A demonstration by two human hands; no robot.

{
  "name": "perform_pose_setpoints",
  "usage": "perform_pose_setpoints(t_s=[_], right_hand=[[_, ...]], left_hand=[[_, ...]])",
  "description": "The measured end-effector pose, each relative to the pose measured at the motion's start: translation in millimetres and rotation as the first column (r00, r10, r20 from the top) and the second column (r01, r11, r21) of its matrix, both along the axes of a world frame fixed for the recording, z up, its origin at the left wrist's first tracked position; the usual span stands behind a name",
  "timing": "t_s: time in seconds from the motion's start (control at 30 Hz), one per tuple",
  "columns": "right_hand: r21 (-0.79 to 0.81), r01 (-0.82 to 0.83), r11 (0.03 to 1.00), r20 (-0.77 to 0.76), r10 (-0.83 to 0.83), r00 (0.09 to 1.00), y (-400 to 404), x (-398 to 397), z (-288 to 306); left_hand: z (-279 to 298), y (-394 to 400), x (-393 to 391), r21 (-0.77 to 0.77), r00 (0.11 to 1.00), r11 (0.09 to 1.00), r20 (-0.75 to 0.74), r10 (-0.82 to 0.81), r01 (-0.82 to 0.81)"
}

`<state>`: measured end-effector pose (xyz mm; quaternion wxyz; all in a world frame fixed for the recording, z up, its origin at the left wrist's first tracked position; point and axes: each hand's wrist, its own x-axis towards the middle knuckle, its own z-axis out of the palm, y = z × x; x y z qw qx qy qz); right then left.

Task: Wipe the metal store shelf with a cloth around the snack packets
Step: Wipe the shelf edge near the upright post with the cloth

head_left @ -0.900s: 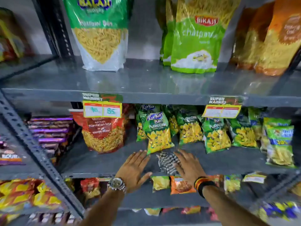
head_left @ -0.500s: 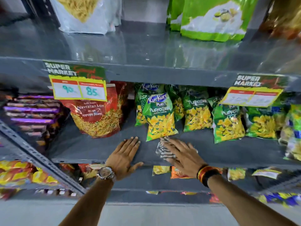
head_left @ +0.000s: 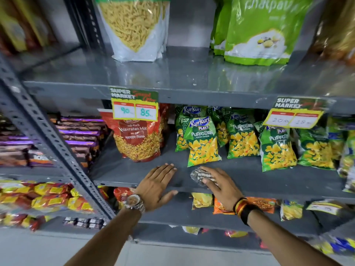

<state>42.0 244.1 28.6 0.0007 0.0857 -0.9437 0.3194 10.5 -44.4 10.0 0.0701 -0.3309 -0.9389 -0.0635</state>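
A grey metal shelf (head_left: 269,179) runs across the middle of the view. My right hand (head_left: 221,186) presses a black-and-white checked cloth (head_left: 199,175) flat on its front strip, just below a green Kurkure Puffcorn packet (head_left: 203,141). My left hand (head_left: 156,186) lies flat and empty on the shelf's front edge, fingers together, thumb over the lip, below a red Navratan Mix bag (head_left: 138,139). More green Puffcorn packets (head_left: 276,146) stand in a row to the right, behind the wiped strip.
Yellow price tags (head_left: 135,111) (head_left: 294,120) hang from the upper shelf (head_left: 172,73), which holds large namkeen bags (head_left: 134,27). A slanted perforated upright (head_left: 53,146) crosses the left. Purple biscuit packs (head_left: 80,135) sit left; small packets (head_left: 202,200) fill the shelf below.
The cloth and my right hand have slid a little leftward along the shelf front. My left hand stays flat on the edge. The camera has shifted, so the shelves sit differently in the view.
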Motion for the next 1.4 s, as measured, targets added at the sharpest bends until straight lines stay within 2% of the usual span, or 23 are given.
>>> perform_pose_setpoints(t_s=[0.07,0.17,0.23,0.33,0.47,0.53,0.7,0.8,0.9,1.0,1.1,1.23,1.4], right_hand=[[-0.147,-0.031,0.989,0.044,0.038,0.998,-21,16,31],[-0.294,-0.131,0.947,0.019,0.143,0.99,-59,35,90],[-0.316,-0.207,0.926,-0.039,0.206,0.978,-88,43,135],[-0.303,-0.292,0.907,-0.1,0.274,0.956,-137,51,201],[-0.195,-0.369,0.909,-0.222,0.326,0.919,-202,44,276],[-0.212,-0.364,0.907,-0.288,0.298,0.91,-230,25,310],[-0.097,-0.324,0.941,-0.384,0.265,0.885,-292,-63,377],[-0.031,-0.247,0.968,-0.394,0.215,0.893,-329,-116,394],[0.018,-0.242,0.97,-0.338,0.233,0.912,-362,-162,396],[0.073,-0.241,0.968,-0.275,0.251,0.928,-389,-206,393],[0.153,-0.118,0.981,-0.304,0.16,0.939,-398,-245,390],[0.206,-0.005,0.978,-0.254,0.059,0.966,-391,-290,381],[0.173,0.037,0.984,-0.2,-0.001,0.98,-390,-325,366]], left_hand=[[26,-28,16,0.068,0.998,0.998,-0.066,-0.014,0.018],[71,-84,36,0.201,0.991,0.98,-0.133,0.025,0.002],[106,-125,41,0.258,0.98,0.966,-0.196,0.029,0.023],[164,-182,31,0.26,0.935,0.963,-0.353,0.023,0.075],[262,-241,-9,0.221,0.788,0.97,-0.613,0.056,0.103],[314,-259,-35,0.171,0.688,0.981,-0.723,0.06,0.095],[399,-286,-86,-0.021,0.493,1.0,-0.87,-0.025,0.013],[415,-293,-105,-0.07,0.414,0.997,-0.909,-0.051,-0.03],[412,-294,-114,-0.061,0.362,0.997,-0.931,-0.043,-0.041],[409,-294,-117,-0.047,0.344,0.998,-0.938,-0.034,-0.032],[409,-294,-117,-0.041,0.332,0.999,-0.943,-0.032,-0.022],[408,-293,-118,-0.036,0.323,0.999,-0.946,-0.031,-0.01],[407,-294,-122,-0.04,0.303,0.999,-0.952,-0.037,-0.004]])
